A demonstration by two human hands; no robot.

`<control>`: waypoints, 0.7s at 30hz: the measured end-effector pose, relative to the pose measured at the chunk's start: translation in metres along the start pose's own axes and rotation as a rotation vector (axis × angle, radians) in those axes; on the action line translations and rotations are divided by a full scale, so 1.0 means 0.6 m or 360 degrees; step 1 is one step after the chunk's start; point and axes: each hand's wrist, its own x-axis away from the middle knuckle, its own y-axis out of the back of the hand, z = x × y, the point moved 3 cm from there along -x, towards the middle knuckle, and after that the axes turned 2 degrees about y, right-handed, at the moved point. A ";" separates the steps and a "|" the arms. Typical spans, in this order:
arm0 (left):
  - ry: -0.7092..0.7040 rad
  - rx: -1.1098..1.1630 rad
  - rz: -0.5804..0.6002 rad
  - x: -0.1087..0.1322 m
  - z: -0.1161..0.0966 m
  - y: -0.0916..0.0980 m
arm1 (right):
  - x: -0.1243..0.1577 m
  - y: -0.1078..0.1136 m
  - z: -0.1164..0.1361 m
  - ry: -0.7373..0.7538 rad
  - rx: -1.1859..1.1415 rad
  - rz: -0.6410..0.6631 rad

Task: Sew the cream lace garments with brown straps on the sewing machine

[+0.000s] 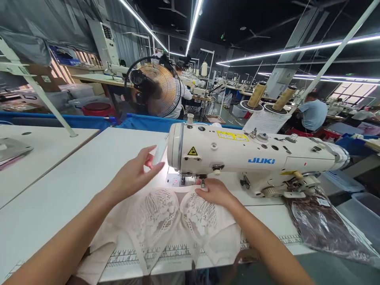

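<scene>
A pale pink lace bra (163,213) lies spread on the table with its upper edge by the sewing machine's needle area. My right hand (215,192) grips the top edge of the right-hand cup, thumb on top and the other fingers partly hidden behind the fabric. My left hand (133,174) is raised left of the machine head, thumb and fingers around a translucent whitish plate (160,151). Whether that plate is fixed to the machine I cannot tell. The white JUKI sewing machine (231,152) stands just beyond both hands, its lit needle plate (175,180) between them.
A printed ruler strip (124,257) runs along the table's front edge. Plastic-wrapped dark material (323,217) lies at the right. Behind the machine stand two thread cones (257,95) and a large fan (156,87). A person in light blue (313,113) sits farther back.
</scene>
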 end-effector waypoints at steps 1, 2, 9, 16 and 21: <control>-0.0039 -0.0126 -0.0022 0.002 -0.007 -0.004 | 0.004 -0.004 -0.001 0.0008 -0.0001 0.0001; -0.0075 -0.0247 -0.0030 0.004 -0.013 -0.008 | 0.007 -0.006 -0.001 0.0005 -0.0026 0.0016; -0.0179 -0.0708 -0.0037 0.007 -0.026 -0.032 | 0.008 -0.003 0.000 0.0017 -0.0092 0.0040; -0.0211 -0.0749 0.0045 0.020 -0.043 -0.031 | 0.004 -0.004 -0.004 0.0038 -0.0153 0.0075; -0.0199 -0.0698 0.0102 0.020 -0.042 -0.032 | 0.002 -0.006 -0.008 0.0073 -0.0205 0.0088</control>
